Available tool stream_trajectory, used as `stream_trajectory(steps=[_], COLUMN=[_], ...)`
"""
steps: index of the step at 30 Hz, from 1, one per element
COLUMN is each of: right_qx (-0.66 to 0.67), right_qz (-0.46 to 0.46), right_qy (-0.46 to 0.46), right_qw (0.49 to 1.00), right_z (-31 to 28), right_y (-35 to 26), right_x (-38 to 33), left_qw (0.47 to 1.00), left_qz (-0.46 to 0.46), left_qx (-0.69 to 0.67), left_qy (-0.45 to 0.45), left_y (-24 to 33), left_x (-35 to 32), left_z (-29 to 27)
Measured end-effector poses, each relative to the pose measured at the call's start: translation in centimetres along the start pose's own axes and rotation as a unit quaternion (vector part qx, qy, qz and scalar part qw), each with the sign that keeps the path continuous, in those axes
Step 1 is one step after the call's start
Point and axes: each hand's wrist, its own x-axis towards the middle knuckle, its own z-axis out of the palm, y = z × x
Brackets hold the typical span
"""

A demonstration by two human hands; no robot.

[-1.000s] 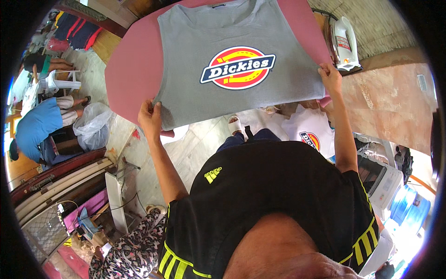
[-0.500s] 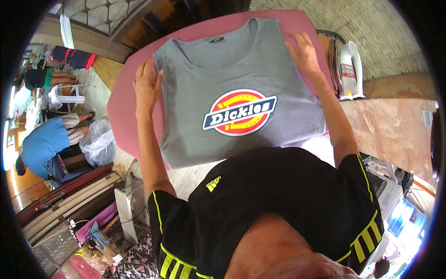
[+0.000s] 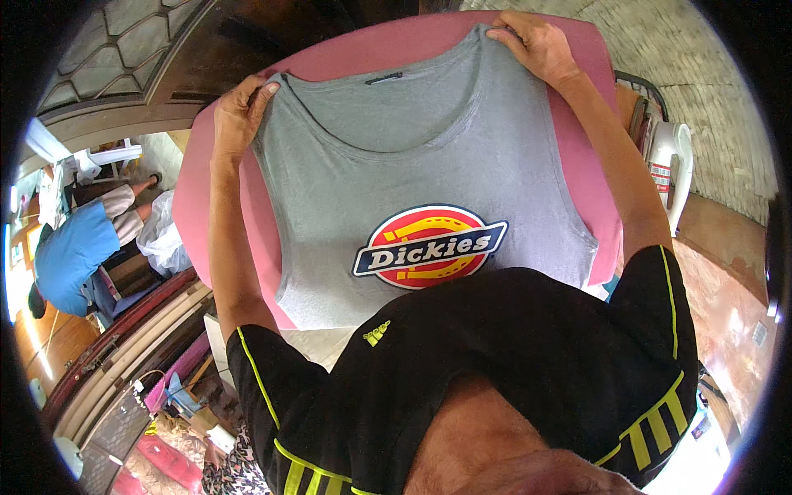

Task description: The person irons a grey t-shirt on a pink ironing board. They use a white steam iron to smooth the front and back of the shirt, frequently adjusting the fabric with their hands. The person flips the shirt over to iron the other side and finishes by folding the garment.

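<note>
A grey sleeveless tank top with a red, yellow and navy printed emblem lies spread over a pink padded ironing board. Its neckline faces away from me and its lower part runs under my chest. My left hand pinches the left shoulder strap at its top corner. At the far right, my right hand grips the other strap's top between thumb and fingers. Between the two hands the neckline is stretched wide, and a small dark label shows at the back of the neck.
A white iron stands upright beside the board's right side. To the left, a person in a blue shirt bends over near a white plastic bag. Long rolls and boards are stacked at the lower left. A metal grille rises at the back left.
Both hands have moved from lying flat beside the tank top to its shoulder straps and closed on them. The neckline is now pulled wider, and the emblem sits nearer to me.
</note>
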Motion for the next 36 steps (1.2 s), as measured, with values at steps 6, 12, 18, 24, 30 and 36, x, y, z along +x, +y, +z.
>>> stream_trajectory(steps=[6,12,18,24,30,36], right_qx=[-0.041,-0.059,-0.099,-0.209,-0.2,-0.187], right_qz=[0.056,0.057,0.01,0.206,0.185,0.216], right_qy=[-0.025,0.0,0.1,-0.145,-0.072,-0.104], right_qw=[0.997,0.997,0.99,0.945,0.96,0.953], right_z=[-0.9,-1.2,-5.0,-6.5,-6.0,-6.2], right_y=[0.0,-0.7,-9.9,-18.1,-16.3,-16.9], right_x=[-1.5,-0.9,-12.0,-30.6,-32.6,-33.0], left_qw=[0.975,0.981,0.979,0.977,0.978,0.976], left_qz=[0.041,0.031,0.05,0.065,0.037,0.19], left_qx=[0.19,0.189,0.197,0.205,0.206,0.105], left_qy=[0.104,-0.036,0.0,0.006,-0.009,0.025], left_y=[10.8,17.0,15.9,14.9,14.9,27.6], left_x=[-3.4,-9.0,-9.3,-9.6,-9.3,-13.1], left_z=[2.4,8.0,8.9,9.3,9.4,13.5])
